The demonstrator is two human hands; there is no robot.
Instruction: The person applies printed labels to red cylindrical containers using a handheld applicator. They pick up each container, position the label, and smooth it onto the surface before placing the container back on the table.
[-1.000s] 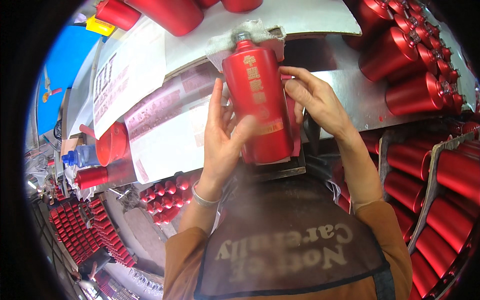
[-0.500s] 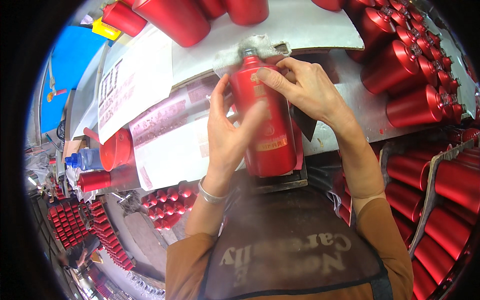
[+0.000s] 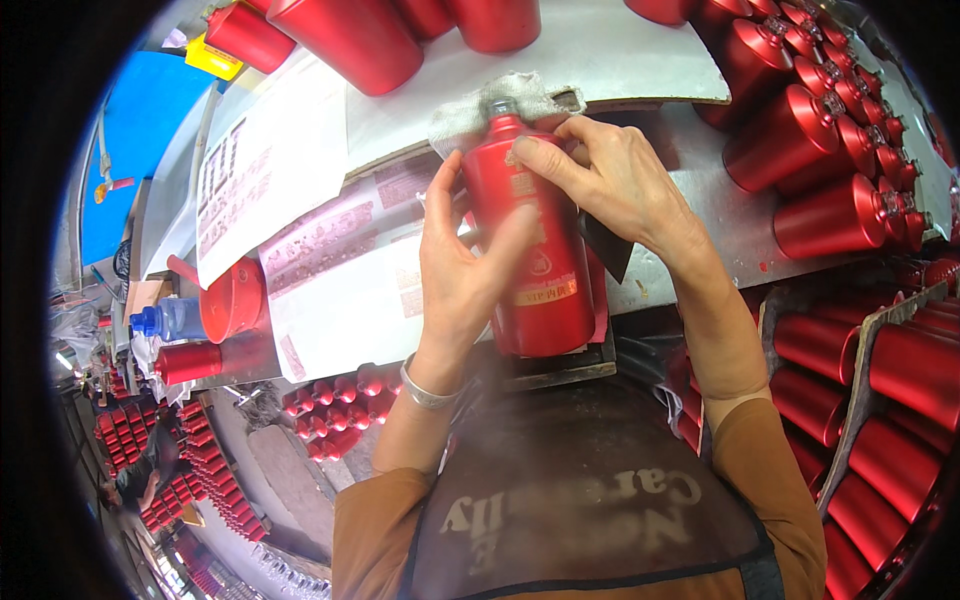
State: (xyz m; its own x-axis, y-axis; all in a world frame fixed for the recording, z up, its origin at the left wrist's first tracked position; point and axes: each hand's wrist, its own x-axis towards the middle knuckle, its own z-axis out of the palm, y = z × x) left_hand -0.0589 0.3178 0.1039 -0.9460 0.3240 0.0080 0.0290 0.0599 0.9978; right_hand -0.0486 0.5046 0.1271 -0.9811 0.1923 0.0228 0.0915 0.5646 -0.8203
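Note:
A matte red bottle (image 3: 552, 330) with gold markings down its front and a clear glass-like neck lies in front of me, its neck pointing away. My left hand (image 3: 462, 270) wraps its left side, the thumb laid across the front and somewhat blurred. With my right hand (image 3: 625, 185) I grip the right shoulder, thumb pressed on the uppermost gold marking; the other fingers are partly hidden behind the bottle. A whitish cloth (image 3: 455, 125) lies under and around the neck. Below my right palm, a dark flat pointed piece (image 3: 608, 250) sticks out beside the bottle.
Many red bottles (image 3: 785, 140) crowd the right, with more in racks (image 3: 850, 390) below. Larger red bottles (image 3: 350, 45) stand at the far edge. Printed sheets (image 3: 265, 170), a red tub (image 3: 232, 300) and a blue-capped bottle (image 3: 170, 318) are at left. Another person (image 3: 150, 465) is at lower left.
My hands and the red bottle hold nearly the same place, shifting only slightly. In the background at lower left, the other person has moved a little up and left.

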